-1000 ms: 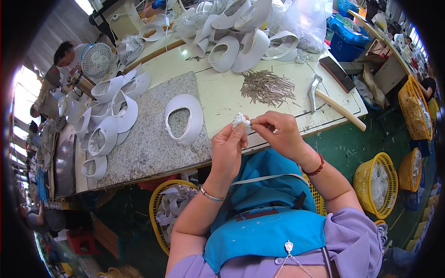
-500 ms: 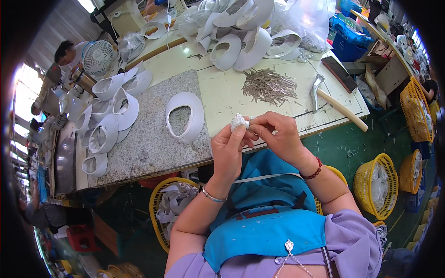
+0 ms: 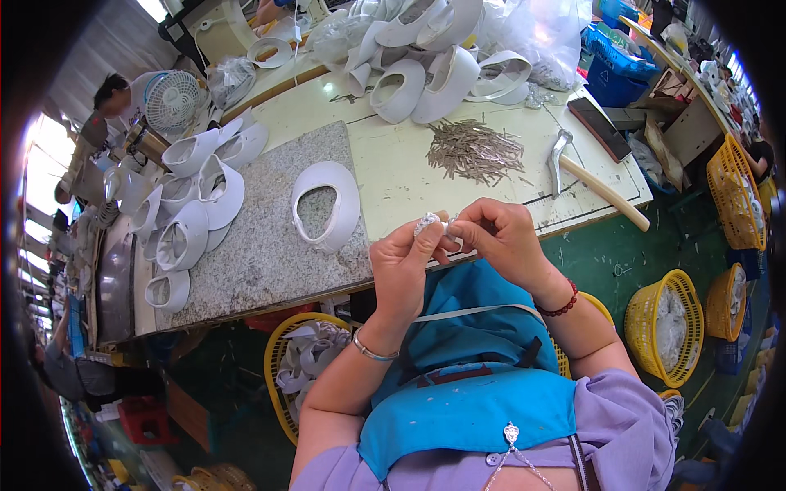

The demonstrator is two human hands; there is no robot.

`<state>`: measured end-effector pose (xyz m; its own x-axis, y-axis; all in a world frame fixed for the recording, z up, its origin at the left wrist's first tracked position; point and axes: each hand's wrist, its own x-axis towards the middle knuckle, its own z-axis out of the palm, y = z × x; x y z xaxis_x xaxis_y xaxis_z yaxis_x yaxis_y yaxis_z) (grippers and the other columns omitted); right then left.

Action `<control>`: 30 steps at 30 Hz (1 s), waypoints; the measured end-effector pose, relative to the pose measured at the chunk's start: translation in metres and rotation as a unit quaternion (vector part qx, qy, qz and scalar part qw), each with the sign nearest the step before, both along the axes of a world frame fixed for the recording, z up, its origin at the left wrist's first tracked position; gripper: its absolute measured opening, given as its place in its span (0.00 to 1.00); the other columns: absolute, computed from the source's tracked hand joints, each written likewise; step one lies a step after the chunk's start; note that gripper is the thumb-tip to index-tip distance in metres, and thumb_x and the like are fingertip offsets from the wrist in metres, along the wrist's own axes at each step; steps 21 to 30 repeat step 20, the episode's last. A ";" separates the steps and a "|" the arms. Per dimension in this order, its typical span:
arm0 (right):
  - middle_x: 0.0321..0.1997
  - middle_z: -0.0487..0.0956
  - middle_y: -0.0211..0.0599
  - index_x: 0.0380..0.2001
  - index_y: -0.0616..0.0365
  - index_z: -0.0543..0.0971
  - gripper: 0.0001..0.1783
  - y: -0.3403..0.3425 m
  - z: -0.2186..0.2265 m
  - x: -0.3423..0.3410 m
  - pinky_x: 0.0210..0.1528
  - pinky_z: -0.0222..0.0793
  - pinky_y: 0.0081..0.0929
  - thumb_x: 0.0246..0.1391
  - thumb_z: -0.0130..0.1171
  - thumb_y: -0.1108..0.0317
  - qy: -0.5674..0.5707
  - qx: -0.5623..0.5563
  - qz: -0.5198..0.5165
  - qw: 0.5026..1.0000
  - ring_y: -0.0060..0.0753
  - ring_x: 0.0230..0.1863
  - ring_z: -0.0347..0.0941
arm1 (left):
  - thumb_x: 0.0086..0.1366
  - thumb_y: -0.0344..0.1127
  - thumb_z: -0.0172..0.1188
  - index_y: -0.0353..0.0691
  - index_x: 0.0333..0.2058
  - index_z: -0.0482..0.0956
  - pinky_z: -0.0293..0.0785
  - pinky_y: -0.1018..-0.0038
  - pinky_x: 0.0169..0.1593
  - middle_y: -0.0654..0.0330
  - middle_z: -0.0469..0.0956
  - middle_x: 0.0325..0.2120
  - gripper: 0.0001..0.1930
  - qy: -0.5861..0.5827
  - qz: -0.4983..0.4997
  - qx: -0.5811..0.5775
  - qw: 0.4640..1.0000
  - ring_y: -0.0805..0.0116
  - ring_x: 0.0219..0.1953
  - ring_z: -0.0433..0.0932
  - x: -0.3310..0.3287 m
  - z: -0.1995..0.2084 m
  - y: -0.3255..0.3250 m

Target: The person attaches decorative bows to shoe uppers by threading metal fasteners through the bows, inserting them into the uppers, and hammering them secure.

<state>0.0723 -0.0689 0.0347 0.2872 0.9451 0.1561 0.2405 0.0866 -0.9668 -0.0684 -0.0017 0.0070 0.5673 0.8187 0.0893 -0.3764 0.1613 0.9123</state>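
Note:
Over the table's front edge, my two hands meet around a small crumpled white bundle (image 3: 426, 222), perhaps plastic or cloth. My left hand (image 3: 403, 263) has it gripped between thumb and fingers. My right hand (image 3: 501, 239) pinches a narrow white end of the same bundle, close beside the left fingertips. Fingers cover most of it, so its exact kind is unclear. Left of my hands, a single white visor-like piece (image 3: 347, 200) with an oval opening lies on a speckled grey slab (image 3: 262, 270).
Similar white pieces (image 3: 192, 233) are grouped on the left; more are heaped at the back (image 3: 399, 90). A pile of thin metal-coloured strips (image 3: 475, 151), a wooden-handled hammer (image 3: 602, 192) and a dark flat block (image 3: 599, 129) lie on the right. Yellow baskets (image 3: 630, 327) stand below.
My right hand has shifted slightly right, drawing a little away from the left, and a white end shows in its pinch. The bundle sits slightly lower and further right.

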 end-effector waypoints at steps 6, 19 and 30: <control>0.19 0.75 0.28 0.27 0.64 0.76 0.12 0.002 -0.011 0.001 0.21 0.63 0.12 0.55 0.59 0.65 0.091 0.003 0.007 0.996 0.13 0.19 0.67 | 0.68 0.34 0.48 0.30 0.41 0.75 0.74 0.81 0.28 0.56 0.79 0.25 0.13 -0.068 -0.056 -0.124 0.988 0.71 0.26 0.78 0.000 0.007 -0.002; 0.24 0.77 0.30 0.35 0.64 0.75 0.11 -0.001 -0.024 -0.007 0.26 0.65 0.12 0.58 0.55 0.65 0.088 0.077 -0.010 0.993 0.14 0.25 0.69 | 0.68 0.36 0.49 0.32 0.44 0.74 0.72 0.82 0.27 0.60 0.77 0.26 0.14 -0.027 -0.031 -0.073 0.996 0.72 0.26 0.78 0.000 0.004 -0.006; 0.25 0.77 0.30 0.38 0.64 0.75 0.12 -0.002 -0.023 -0.004 0.27 0.66 0.13 0.58 0.55 0.66 0.115 0.055 0.005 0.992 0.15 0.26 0.69 | 0.68 0.36 0.50 0.32 0.44 0.74 0.73 0.82 0.27 0.60 0.77 0.26 0.14 -0.021 -0.024 -0.061 0.998 0.72 0.26 0.78 0.000 0.001 -0.006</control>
